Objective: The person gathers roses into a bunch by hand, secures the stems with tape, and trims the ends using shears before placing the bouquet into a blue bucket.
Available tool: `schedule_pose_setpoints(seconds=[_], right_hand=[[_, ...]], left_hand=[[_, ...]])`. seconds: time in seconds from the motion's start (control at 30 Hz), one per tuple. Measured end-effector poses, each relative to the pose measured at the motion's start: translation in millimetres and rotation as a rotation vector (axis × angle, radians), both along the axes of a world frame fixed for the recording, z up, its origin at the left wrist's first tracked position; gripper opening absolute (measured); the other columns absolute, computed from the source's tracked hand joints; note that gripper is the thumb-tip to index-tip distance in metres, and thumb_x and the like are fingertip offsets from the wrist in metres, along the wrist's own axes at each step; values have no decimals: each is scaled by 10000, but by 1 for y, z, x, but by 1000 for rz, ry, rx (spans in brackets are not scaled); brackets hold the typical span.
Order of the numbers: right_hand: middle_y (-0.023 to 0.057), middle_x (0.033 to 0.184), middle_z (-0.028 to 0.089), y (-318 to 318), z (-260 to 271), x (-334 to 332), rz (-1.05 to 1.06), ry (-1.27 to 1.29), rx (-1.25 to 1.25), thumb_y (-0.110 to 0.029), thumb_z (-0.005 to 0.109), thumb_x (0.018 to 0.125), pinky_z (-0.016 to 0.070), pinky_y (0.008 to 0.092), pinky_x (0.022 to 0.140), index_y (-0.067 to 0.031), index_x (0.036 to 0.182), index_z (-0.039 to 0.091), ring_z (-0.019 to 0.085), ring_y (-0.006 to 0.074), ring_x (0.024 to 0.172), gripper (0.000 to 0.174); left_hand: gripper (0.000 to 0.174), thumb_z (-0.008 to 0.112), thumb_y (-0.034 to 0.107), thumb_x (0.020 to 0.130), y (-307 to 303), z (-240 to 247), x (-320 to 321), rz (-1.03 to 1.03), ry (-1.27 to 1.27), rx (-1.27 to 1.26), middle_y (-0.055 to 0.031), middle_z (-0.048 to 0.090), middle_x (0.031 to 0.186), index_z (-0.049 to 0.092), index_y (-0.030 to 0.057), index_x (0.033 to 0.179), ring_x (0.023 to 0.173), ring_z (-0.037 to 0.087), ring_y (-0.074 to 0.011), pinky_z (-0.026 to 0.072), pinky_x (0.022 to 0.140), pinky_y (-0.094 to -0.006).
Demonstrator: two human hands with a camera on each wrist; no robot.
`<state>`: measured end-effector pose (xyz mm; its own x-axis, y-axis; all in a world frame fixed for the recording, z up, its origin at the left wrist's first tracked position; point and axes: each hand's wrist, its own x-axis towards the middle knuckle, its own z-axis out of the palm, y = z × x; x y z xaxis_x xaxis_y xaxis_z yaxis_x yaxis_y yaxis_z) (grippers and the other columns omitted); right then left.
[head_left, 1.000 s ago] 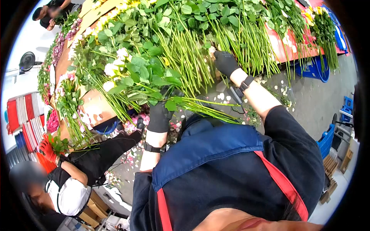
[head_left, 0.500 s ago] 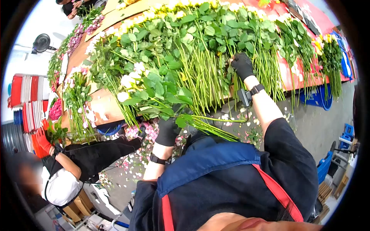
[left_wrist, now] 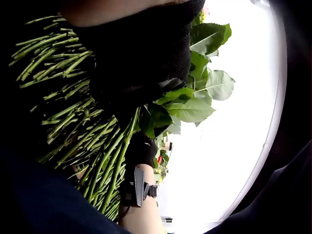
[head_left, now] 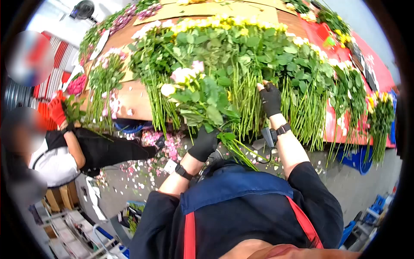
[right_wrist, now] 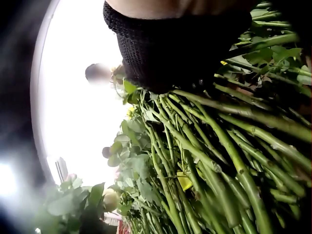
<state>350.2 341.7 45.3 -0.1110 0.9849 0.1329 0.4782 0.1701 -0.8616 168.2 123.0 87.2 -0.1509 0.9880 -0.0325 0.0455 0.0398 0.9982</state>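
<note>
Gripping a bunch of pale pink roses, the gloved left hand is near the table; farther right, the gloved right hand touches green stems of yellow roses lying there, though whether its fingers grip any I cannot tell.

Black-gloved left hand at top; green leaves project at right. Stems spread at left. Below, a forearm bears a strapped device.
</note>
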Motion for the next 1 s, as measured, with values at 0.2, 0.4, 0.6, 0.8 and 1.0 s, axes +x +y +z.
schedule_pose_setpoints(seconds=[0.2,0.4,0.6,0.8,1.0], right_hand=[[94,811,675,-11,21,30,67,17,247,-196,624,873,478,289,656,14,1009,658,617,172,691,252],[27,809,663,-122,98,43,389,245,-385,-136,646,859,479,275,659,15,1005,669,597,113,712,212],[61,752,647,-193,99,-32,608,-16,-203,-107,641,866,462,276,606,12,1026,668,588,120,654,202],[62,708,605,-242,107,-112,563,-43,-176,-128,624,888,441,274,578,11,1058,666,557,130,619,224],[129,676,608,-271,88,-185,825,-147,-26,-134,608,882,460,316,558,3,981,673,606,223,596,182]], left_hand=[[385,612,165,916,-4,9,-2,166,-753,-137,-73,597,1161,502,82,1275,974,617,-205,536,809,-348],[511,658,188,884,-22,-27,-29,219,-867,-90,-66,580,1223,456,61,1336,997,612,-185,539,832,-329],[343,563,161,933,-50,9,-79,39,-925,-59,-94,606,1166,516,45,1253,997,618,-169,531,846,-311],[314,548,162,942,-91,-25,-133,47,-937,-80,-74,615,1128,516,38,1228,954,635,-160,545,811,-282],[369,518,217,954,-143,27,-193,-8,-1149,13,-172,616,1101,475,1,1251,958,636,-302,547,840,-415]])
